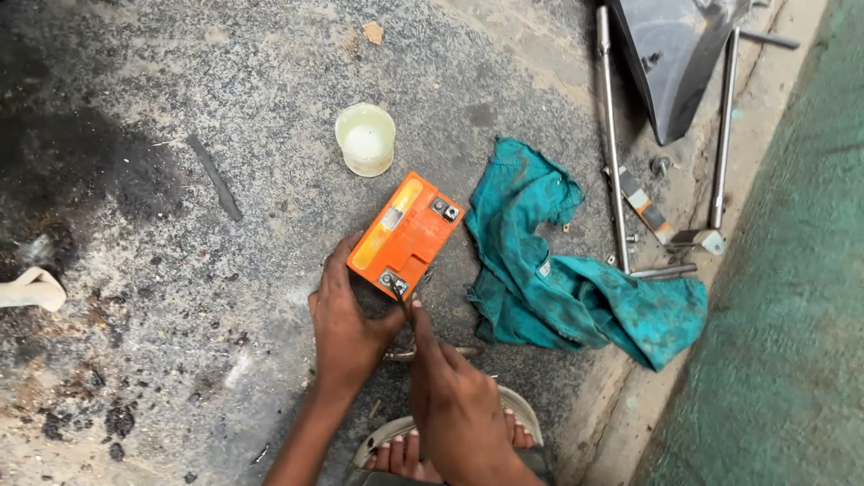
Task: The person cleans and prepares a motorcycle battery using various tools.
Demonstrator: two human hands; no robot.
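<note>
The orange battery (405,236) lies flat on the stained concrete floor (180,270), tilted so one terminal corner points toward you and the other toward the teal rag (576,270). Your left hand (346,319) steadies its near-left edge, fingers curled against the side of the case. Your right hand (459,405) has its fingers clamped on a thin dark tool (402,301) whose tip sits on the near terminal (393,283), so the step in hand looks like work on that terminal's fastener. The next move, as far as can be judged, calls for firm downward pressure and a steady battery, since the case rests loose on rough ground and could skid or twist.

Just beyond the battery stands a pale plastic cup (365,138), apart from it. The rag lies just beside the battery's right side, near enough to catch a sliding corner. Past the rag lie long metal rods (612,135), small bolts and a dark panel (670,63), then the green wall (792,270). The left side is your open room: bare floor with only a dark strip (214,177) and a pale hose end (31,288) well apart. Your sandalled foot (405,450) sits directly below your hands, so keep the tool's slip path away from it.
</note>
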